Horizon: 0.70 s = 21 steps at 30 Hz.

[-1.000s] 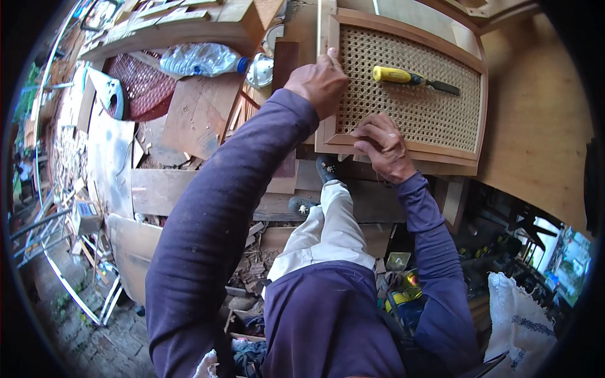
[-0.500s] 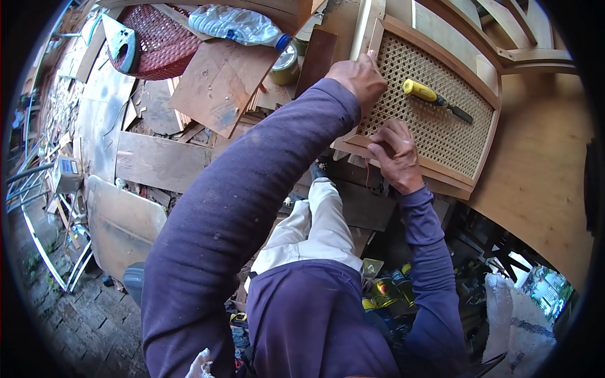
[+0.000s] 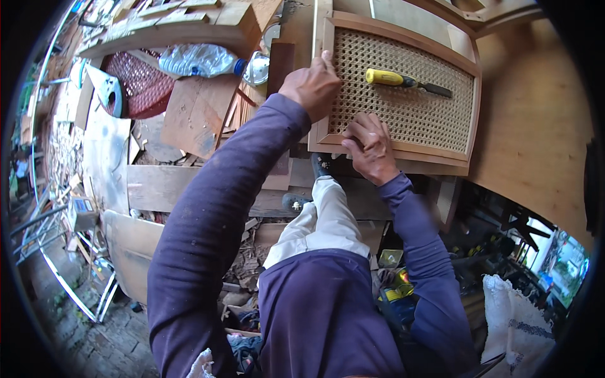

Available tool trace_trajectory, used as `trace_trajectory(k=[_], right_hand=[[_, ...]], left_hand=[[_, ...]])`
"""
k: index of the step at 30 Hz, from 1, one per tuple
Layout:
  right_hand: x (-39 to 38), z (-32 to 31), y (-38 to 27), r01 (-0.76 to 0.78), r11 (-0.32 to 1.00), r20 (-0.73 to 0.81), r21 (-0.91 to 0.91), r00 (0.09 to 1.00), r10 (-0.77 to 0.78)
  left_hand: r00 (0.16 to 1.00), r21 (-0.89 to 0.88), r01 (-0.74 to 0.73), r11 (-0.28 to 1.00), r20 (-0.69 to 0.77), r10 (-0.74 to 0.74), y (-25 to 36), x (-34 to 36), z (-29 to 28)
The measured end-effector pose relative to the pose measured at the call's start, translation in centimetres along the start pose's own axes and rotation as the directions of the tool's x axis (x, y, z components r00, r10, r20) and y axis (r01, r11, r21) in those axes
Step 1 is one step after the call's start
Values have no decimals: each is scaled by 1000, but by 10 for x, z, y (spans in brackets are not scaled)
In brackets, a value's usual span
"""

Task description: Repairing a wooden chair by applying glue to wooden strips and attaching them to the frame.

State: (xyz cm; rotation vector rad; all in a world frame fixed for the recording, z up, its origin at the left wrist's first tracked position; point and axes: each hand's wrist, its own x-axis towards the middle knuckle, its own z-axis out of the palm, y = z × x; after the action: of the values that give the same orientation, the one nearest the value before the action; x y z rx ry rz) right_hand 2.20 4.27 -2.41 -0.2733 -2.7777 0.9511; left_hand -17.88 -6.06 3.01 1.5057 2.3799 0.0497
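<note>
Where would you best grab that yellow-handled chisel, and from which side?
Probably by its thick yellow handle, from above and the person's left: the chisel lies flat on the cane panel, handle end leftward, dark blade pointing right.

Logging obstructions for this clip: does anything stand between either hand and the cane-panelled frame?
Nothing visible: the left hand and right hand are at the frame. The chisel lies on the cane, clear of both.

Daylight glares at left, lower right is dim, edges bend.
</note>
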Motion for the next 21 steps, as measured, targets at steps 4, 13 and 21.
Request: trace_trajectory(k=[4,13,21], right_hand=[[1,-6,4,31,999,31,26,999,-31],[4,-4,16,137,985,4,109,990,-138],[-3,-4,18,224,973,-15,57,975,-223]], left_hand=[[1000,18,27,999,-1,-27,5,-5,-7],[935,-18,311,950,-173,-309,31,-8,-6],[904,-65,396,916,-149,-401,50,-8,-3]])
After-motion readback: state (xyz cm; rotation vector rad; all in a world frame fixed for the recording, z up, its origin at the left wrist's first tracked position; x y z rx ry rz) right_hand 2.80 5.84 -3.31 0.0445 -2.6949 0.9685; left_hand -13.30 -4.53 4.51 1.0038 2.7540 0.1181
